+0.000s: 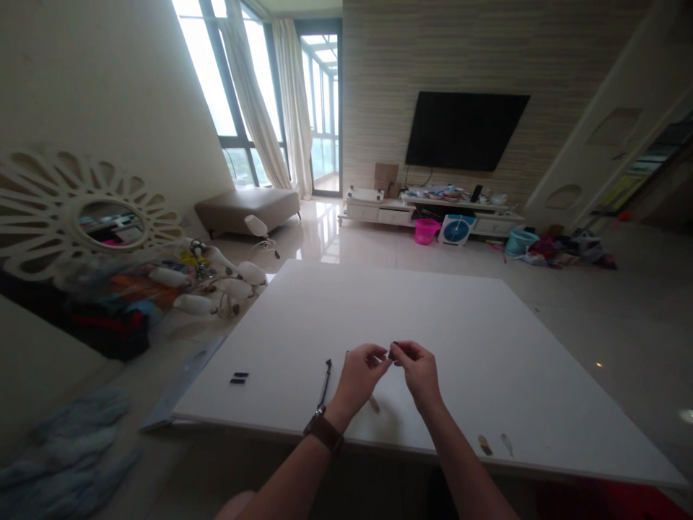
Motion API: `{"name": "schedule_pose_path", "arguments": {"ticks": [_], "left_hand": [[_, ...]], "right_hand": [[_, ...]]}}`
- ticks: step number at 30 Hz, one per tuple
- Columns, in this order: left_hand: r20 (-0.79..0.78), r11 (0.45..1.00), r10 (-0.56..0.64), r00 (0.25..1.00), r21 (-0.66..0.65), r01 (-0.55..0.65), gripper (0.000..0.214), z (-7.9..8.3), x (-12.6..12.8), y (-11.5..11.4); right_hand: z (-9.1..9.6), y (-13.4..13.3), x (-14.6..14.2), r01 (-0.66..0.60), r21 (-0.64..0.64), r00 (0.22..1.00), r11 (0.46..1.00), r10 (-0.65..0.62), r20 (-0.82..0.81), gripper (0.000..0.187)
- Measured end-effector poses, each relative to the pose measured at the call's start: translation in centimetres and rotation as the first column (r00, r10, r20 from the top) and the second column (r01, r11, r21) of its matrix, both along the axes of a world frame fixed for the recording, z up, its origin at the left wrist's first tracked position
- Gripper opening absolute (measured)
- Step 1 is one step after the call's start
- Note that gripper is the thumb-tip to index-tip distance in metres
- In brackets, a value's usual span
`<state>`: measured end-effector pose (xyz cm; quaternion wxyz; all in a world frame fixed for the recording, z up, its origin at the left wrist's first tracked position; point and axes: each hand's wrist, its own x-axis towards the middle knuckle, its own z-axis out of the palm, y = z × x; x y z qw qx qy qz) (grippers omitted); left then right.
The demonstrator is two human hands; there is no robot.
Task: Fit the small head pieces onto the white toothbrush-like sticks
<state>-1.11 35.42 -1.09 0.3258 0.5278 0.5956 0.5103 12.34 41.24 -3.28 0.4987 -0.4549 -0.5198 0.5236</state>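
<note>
Above the white table (433,310), my left hand (364,372) and my right hand (416,368) meet with fingertips pinched together. Between them is a small dark piece (392,351), too small to name and partly covered by the fingers. A brown strap with a watch is on my left wrist. Left of that hand lies a thin black rod-like item (325,383) with a knobbed end. Two short black strips (239,378) rest side by side farther left. Under my hands a small pale stick-shaped item (375,404) shows in part.
Near the front edge at right lie a brown-and-dark oval piece (484,444) and a clear, spoon-shaped piece (507,443). Lamp arms with white shades (232,289) crowd the table's left side. A pink basket (427,231) stands on the floor beyond, before a TV cabinet (379,209).
</note>
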Motion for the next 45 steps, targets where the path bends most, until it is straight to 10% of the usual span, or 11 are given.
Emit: {"name": "schedule_pose_path", "arguments": {"ticks": [14, 45], "left_hand": [[-0.192, 0.990, 0.088, 0.977, 0.126, -0.065, 0.008, 0.0, -0.2, 0.1], [-0.146, 0.983, 0.117, 0.982, 0.156, -0.094, 0.006, 0.5, -0.2, -1.8]], "right_hand": [[0.2, -0.6, -0.9, -0.113, -0.236, 0.955, 0.965, 0.040, -0.293, 0.032], [1.1, -1.9, -0.7, -0.147, -0.105, 0.967, 0.984, 0.121, -0.223, 0.035]]}}
